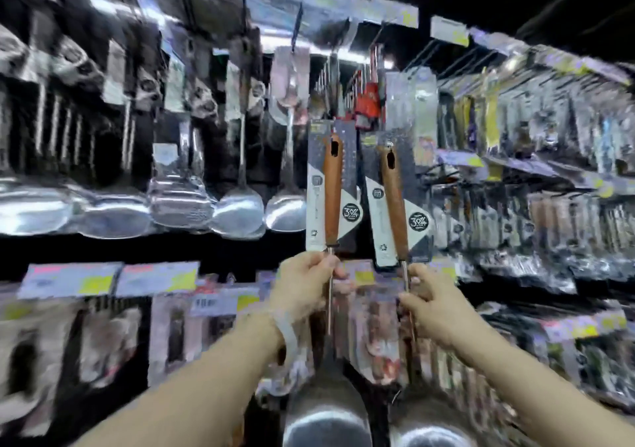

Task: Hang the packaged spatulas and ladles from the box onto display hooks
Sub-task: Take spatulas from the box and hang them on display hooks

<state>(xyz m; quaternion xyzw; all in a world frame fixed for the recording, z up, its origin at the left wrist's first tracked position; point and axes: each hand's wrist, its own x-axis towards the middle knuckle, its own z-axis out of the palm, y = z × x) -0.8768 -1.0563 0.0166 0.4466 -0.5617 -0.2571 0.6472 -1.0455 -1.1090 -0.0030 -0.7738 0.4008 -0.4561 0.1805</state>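
Two packaged ladles with wooden handles and grey cards are held upright in front of the display. My left hand [304, 283] grips the thin metal shaft of the left ladle [332, 185], whose steel bowl shows at the bottom of the view. My right hand [434, 304] pinches the shaft of the right ladle [393, 199], which leans slightly left; its bowl also sits at the bottom edge. Both card tops reach up near a display hook [343, 79] between the hanging wares. The box is out of view.
Steel ladles [237, 209] and spatulas hang in a row at the left. Packaged utensils [536, 137] fill the pegs at the right. Price tags [99, 280] line a rail below, over more hanging packs. The picture is blurred.
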